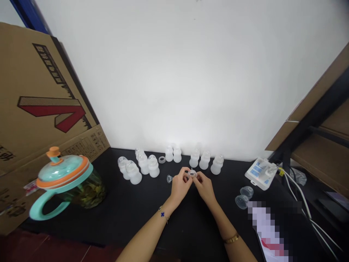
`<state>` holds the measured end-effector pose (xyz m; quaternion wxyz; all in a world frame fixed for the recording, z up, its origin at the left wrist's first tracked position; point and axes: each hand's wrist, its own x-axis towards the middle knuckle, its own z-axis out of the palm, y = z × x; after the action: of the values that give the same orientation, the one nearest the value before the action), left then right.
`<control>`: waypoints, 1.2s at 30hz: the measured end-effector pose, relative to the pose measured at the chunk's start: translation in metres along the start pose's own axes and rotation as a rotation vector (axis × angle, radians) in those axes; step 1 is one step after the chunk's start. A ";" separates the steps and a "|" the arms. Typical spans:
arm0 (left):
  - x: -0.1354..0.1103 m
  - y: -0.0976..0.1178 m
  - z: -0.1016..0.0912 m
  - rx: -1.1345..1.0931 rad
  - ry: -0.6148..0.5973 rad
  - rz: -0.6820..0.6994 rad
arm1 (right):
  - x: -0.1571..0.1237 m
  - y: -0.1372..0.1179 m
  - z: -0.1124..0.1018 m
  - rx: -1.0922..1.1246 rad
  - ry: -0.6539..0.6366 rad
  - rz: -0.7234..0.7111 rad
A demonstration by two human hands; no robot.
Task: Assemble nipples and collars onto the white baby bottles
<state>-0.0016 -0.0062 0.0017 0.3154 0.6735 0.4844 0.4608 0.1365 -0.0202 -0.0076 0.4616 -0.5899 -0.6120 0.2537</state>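
My left hand (pixel 180 185) and my right hand (pixel 205 186) meet over the black table. Between their fingertips they pinch a whitish bottle collar ring (pixel 192 174), with a small clear tip, probably a nipple, sticking up at its far side. Just left of my left hand a clear silicone nipple (pixel 169 178) lies on the table. Farther back lies another collar ring (pixel 161 159). White baby bottles stand beyond the hands: a cluster of several at the left (pixel 133 174), two in the middle (pixel 177 154), three at the right (pixel 205 160).
A teal-lidded glass jug (pixel 89 191) stands at the left before a large cardboard box (pixel 40 83). Right are two clear caps (pixel 241 201), a white power strip (pixel 261 173) with cables (pixel 298 187), and a blurred-out flat item (pixel 268 233). A white wall (pixel 177 72) rises behind.
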 end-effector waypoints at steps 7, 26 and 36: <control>0.001 -0.004 -0.002 0.315 -0.026 0.096 | -0.002 -0.002 -0.002 -0.115 -0.056 -0.047; 0.001 0.003 -0.005 0.042 -0.002 0.077 | -0.004 -0.008 -0.002 -0.145 -0.020 -0.100; 0.001 0.004 -0.005 -0.039 0.020 0.030 | -0.004 -0.009 -0.003 -0.159 -0.024 -0.085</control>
<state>-0.0046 -0.0071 0.0073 0.3167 0.6696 0.4685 0.4814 0.1345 -0.0267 -0.0001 0.4163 -0.5950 -0.6603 0.1915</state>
